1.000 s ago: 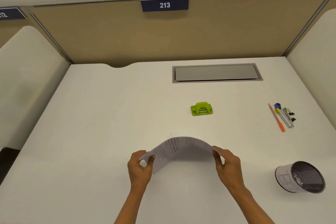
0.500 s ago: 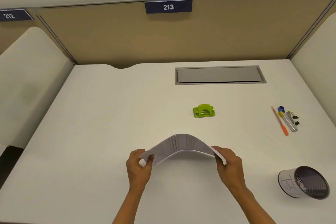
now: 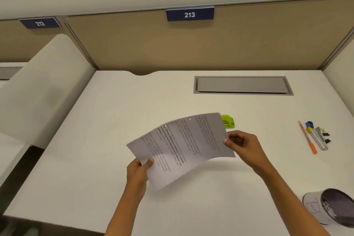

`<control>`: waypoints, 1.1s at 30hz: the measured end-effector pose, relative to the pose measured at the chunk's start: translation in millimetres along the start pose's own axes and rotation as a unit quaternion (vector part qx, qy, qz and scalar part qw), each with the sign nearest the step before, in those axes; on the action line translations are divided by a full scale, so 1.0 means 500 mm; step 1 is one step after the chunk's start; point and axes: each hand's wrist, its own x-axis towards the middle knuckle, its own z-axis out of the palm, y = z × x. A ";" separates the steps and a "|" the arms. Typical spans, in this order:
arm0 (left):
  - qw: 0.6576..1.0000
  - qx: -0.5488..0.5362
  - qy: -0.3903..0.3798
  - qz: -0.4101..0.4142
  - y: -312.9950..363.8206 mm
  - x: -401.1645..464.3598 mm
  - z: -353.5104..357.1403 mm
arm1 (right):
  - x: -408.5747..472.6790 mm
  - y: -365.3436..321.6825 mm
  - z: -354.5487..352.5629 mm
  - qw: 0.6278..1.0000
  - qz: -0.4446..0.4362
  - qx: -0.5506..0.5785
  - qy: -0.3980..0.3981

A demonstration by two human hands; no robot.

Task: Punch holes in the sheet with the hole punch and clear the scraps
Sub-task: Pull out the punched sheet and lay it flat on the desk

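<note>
A printed white sheet [image 3: 183, 147] hangs in the air above the desk, tilted and gently curved, text side toward me. My left hand [image 3: 138, 171] pinches its lower left edge. My right hand [image 3: 243, 145] grips its right edge. Two small holes show near the sheet's top edge. The green hole punch [image 3: 228, 123] sits on the white desk [image 3: 95, 168] just behind the sheet's upper right corner, partly hidden by the paper.
A mesh cup [image 3: 331, 209] with a white label lies on its side at the right front. Pens, an orange pencil and binder clips [image 3: 316, 137] lie at the right. A grey cable hatch [image 3: 242, 84] is set in the desk's back. Partition walls enclose the desk.
Both hands have lifted the sheet off the desk and unfolded it from an arch into a tilted, open sheet; it has moved up and toward the hole punch.
</note>
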 end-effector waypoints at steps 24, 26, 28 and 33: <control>0.931 -0.284 0.108 -0.202 -0.062 0.002 -0.122 | 0.020 0.067 0.456 0.985 0.149 0.050 0.069; 0.940 -0.258 0.104 -0.200 -0.045 0.026 -0.166 | 0.044 0.076 0.492 0.985 0.152 0.025 0.073; 0.953 -0.214 0.112 -0.183 -0.021 0.059 -0.223 | 0.069 0.089 0.522 0.984 0.162 0.009 0.072; 0.990 0.003 0.099 -0.103 0.066 0.185 -0.372 | 0.117 0.117 0.592 0.980 0.191 0.000 0.058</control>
